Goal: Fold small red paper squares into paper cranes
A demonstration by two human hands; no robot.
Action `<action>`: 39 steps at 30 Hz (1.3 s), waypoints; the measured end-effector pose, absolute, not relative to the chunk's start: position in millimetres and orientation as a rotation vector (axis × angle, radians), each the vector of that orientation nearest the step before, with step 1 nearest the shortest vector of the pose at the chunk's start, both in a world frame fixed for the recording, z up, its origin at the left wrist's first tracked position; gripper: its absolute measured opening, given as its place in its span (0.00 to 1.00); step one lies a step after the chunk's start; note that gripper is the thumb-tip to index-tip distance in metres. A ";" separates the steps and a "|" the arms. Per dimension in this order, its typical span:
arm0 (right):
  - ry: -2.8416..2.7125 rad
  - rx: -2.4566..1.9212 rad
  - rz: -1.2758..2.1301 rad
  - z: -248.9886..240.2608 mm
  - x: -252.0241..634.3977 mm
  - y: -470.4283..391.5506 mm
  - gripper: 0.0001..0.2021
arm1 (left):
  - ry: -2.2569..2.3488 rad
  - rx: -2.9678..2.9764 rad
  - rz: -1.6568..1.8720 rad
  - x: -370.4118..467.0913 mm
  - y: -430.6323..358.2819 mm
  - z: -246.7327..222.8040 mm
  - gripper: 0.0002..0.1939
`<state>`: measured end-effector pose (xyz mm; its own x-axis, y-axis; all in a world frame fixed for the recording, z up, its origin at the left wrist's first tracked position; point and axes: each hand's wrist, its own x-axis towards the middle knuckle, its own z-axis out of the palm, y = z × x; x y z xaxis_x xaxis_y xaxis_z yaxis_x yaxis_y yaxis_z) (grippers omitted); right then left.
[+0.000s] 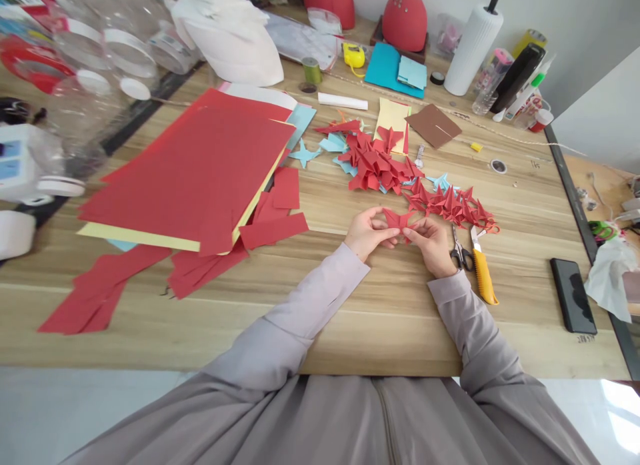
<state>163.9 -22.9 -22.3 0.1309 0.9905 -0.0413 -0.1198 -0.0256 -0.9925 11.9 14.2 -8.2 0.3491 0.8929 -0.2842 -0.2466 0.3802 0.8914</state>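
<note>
A person in grey sleeves (295,318) works at the wood-patterned worktop (395,318), both hands meeting near its front edge, to the right of the large sheets. Between them is a folded red piece (396,218), raised at the fingertips. The left hand (367,234) has its grip closed on the left part of the piece, thumb pointing inward along its lower edge; the right hand (431,242) pinches the right part between thumb and fingers, so both grips are grasping the same piece. Just beyond the hands lies a heap (375,162) of folded red shapes with some light blue ones among them, and to its right a row (447,205) of pointed red shapes runs behind the right hand. A blue star (305,154) lies left of the heap. Close to the right of the right hand are the scissors (459,251), dark-handled, and beside them a knife (483,273) with a yellow handle. Farther right, near the worktop's edge, lies a black phone (573,295). To the left, large red sheets (195,165) are stacked over pale yellow and blue paper, with red strips (97,292) by their near edge. Past the heap are a brown square (433,125), a white roll (343,101) and a yellow tape measure (353,54).
</note>
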 end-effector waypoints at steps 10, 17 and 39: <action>-1.038 -1.215 1.186 -24.0 163.6 -22.5 0.16 | 0.884 0.881 0.892 12.6 13.9 -12.5 0.34; -1.018 -1.183 1.152 -22.1 159.7 -23.0 0.17 | 0.857 0.787 0.929 14.5 11.9 -12.4 0.33; -1.229 -1.215 1.269 -20.0 160.9 -23.2 0.18 | 0.774 0.837 0.888 15.9 12.7 -16.9 0.25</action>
<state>160.9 -23.2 -20.0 -0.0474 0.9982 -0.0359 0.0038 -0.0358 -0.9994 15.9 12.7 -16.9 0.4189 0.8809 -0.2202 -0.3381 0.3764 0.8626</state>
